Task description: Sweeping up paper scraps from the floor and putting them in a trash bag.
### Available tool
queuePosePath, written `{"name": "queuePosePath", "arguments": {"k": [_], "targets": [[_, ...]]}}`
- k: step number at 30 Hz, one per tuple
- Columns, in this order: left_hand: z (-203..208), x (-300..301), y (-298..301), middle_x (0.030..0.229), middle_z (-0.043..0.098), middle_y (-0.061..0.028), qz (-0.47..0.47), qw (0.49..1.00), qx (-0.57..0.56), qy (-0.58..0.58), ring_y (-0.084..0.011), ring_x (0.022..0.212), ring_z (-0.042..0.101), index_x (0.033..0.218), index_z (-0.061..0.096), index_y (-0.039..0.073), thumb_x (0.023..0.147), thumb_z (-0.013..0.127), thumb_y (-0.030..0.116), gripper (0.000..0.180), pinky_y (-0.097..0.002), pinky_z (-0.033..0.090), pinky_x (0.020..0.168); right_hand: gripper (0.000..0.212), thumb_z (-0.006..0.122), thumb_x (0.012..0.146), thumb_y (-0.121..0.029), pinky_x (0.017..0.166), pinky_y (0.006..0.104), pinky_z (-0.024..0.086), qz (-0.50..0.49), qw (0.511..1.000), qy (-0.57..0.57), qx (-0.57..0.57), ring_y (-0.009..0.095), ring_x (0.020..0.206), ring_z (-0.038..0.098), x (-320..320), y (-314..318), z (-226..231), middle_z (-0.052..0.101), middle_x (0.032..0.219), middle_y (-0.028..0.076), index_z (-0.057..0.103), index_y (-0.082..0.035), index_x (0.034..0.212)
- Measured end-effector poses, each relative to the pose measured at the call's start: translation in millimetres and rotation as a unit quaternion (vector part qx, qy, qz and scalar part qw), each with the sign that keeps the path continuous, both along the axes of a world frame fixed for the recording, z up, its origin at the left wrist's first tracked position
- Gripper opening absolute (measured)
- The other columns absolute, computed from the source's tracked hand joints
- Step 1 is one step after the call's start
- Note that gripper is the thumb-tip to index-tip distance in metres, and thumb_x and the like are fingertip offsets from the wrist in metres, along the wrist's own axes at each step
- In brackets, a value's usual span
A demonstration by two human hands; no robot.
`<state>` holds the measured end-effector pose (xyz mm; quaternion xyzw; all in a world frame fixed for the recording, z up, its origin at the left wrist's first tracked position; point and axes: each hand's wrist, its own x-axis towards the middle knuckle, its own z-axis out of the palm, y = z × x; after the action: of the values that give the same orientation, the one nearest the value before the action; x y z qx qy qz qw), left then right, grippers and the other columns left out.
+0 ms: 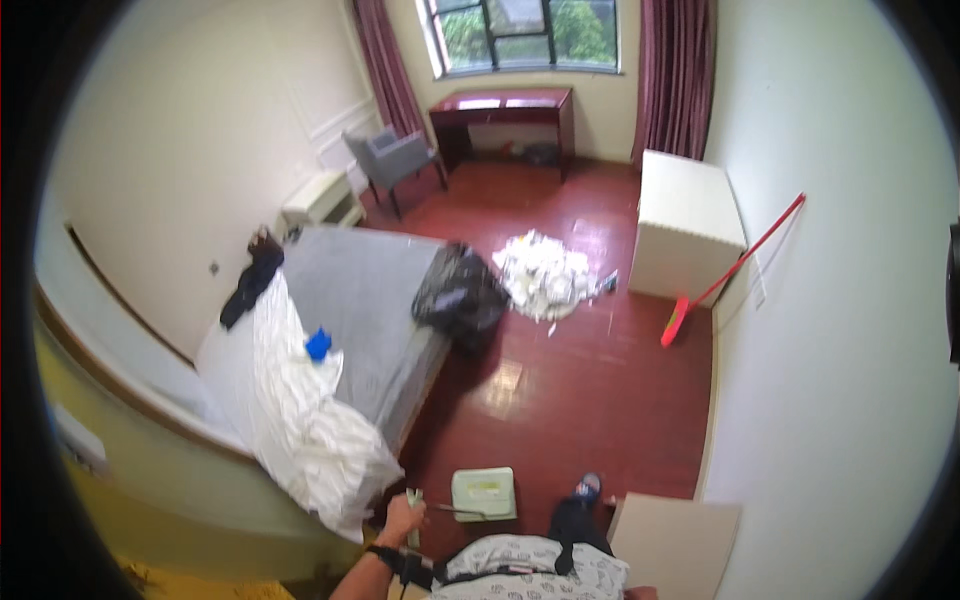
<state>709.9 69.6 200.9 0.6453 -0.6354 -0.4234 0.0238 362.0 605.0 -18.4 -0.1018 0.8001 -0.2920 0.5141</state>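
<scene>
My left hand [403, 516] is closed round the pale green handle of what looks like a long-handled dustpan. A thin rod runs from that grip to its boxy light green pan [483, 494], which is over the red floor just to the right of the hand. A dark band with a small device sits on my left wrist. Only a sliver of my right hand [641, 593] shows at the lower edge, beside my patterned top; its fingers are hidden. The nearest thing to it is a beige panel or cabinet top [675, 545].
A heap of white litter [545, 275] lies on the floor beside a black bag [462, 298]. The bed [365, 290] with a rumpled white sheet [310, 430] stands left. A red broom [745, 262] leans right, near a white cabinet [688, 205]. A grey chair [393, 158] and desk [503, 104] stand beyond.
</scene>
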Motion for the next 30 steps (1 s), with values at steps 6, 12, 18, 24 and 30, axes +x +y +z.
{"name": "queuePosePath", "arguments": {"k": [6, 12, 18, 24, 30], "targets": [[12, -95, -51, 0.064, 0.062, -0.0044, 0.208, 0.955, 0.097, 0.187, -0.0175, 0.055, 0.062, 0.085, 0.067, 0.004, 0.088, 0.072, 0.016, 0.013, -0.0346, 0.050, 0.049, 0.014, 0.066, 0.088, -0.011, 0.054, 0.0355, 0.056, -0.140, 0.989, 0.000, -0.047, 0.022, 0.065, 0.072, -222, -168, 45, 0.070, 0.073, 0.011, 0.071, 0.002, 0.087], [55, -223, -108, 0.063, 0.050, 0.0009, 0.274, 0.885, 0.142, 0.349, -0.0134, 0.048, 0.049, 0.096, 0.064, 0.010, 0.087, 0.074, 0.015, 0.014, -0.0311, 0.043, 0.045, 0.025, 0.062, 0.088, -0.010, 0.055, 0.0289, 0.055, -0.166, 0.980, 0.061, -0.095, 0.019, 0.066, 0.072, -347, -320, 147, 0.072, 0.082, 0.012, 0.069, 0.006, 0.106], [65, -327, -171, 0.063, 0.049, 0.0023, 0.267, 0.860, 0.153, 0.407, -0.0109, 0.048, 0.047, 0.098, 0.063, 0.011, 0.087, 0.074, 0.013, 0.015, -0.0290, 0.042, 0.045, 0.020, 0.061, 0.088, -0.010, 0.058, 0.0294, 0.055, -0.080, 0.993, -0.005, -0.083, 0.017, 0.068, 0.072, -376, -370, 131, 0.072, 0.078, 0.009, 0.071, 0.004, 0.098], [6, -434, -265, 0.062, 0.056, 0.0024, 0.135, 0.931, 0.090, 0.328, -0.0077, 0.049, 0.050, 0.087, 0.067, 0.008, 0.085, 0.075, 0.014, 0.010, -0.0252, 0.039, 0.043, 0.016, 0.059, 0.092, -0.015, 0.053, 0.0281, 0.049, -0.068, 0.995, 0.014, -0.067, 0.012, 0.062, 0.064, -394, -378, 123, 0.066, 0.070, 0.002, 0.070, -0.008, 0.084], [-8, -532, -360, 0.063, 0.059, -0.0002, 0.077, 0.956, 0.100, 0.263, -0.0091, 0.050, 0.051, 0.088, 0.069, 0.005, 0.083, 0.076, 0.017, 0.015, -0.0275, 0.039, 0.043, 0.017, 0.059, 0.093, -0.017, 0.053, 0.0277, 0.051, -0.234, 0.970, 0.021, -0.065, 0.015, 0.063, 0.066, -438, -415, 139, 0.068, 0.074, 0.005, 0.070, -0.004, 0.092]]}}
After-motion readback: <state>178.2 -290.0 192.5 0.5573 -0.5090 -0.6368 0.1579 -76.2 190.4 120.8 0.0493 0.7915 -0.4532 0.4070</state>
